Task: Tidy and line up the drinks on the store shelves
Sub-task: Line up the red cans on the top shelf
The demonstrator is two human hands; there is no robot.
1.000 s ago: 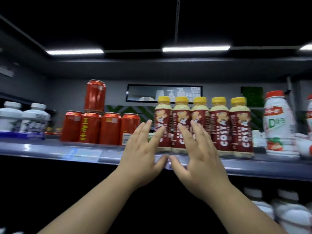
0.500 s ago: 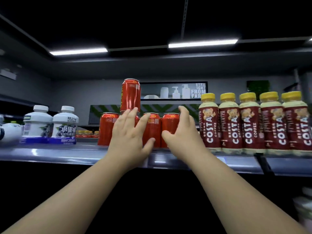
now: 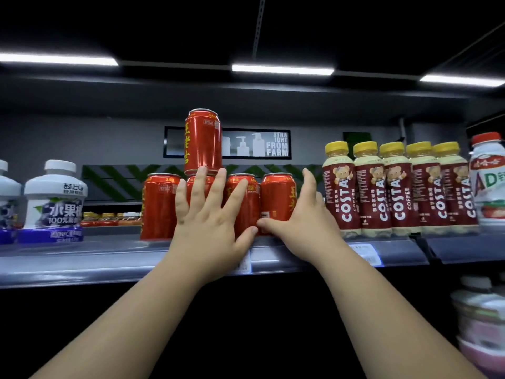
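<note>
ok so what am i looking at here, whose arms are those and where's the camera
No machine here: a person wears a wide-angle camera on the head, so you see their two bare arms. They face a store shelf. Four red cans stand in a row, a fifth can stacked on top. The left hand lies flat, fingers spread, on the cans' fronts; the right hand rests against the rightmost can. Nothing is lifted. Costa coffee bottles line up to the right, white bottles to the left.

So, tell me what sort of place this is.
Probably a shop's drinks aisle: a shelf with a price label on its front rail, a group of red cans, and matching Costa coffee bottles.
</note>
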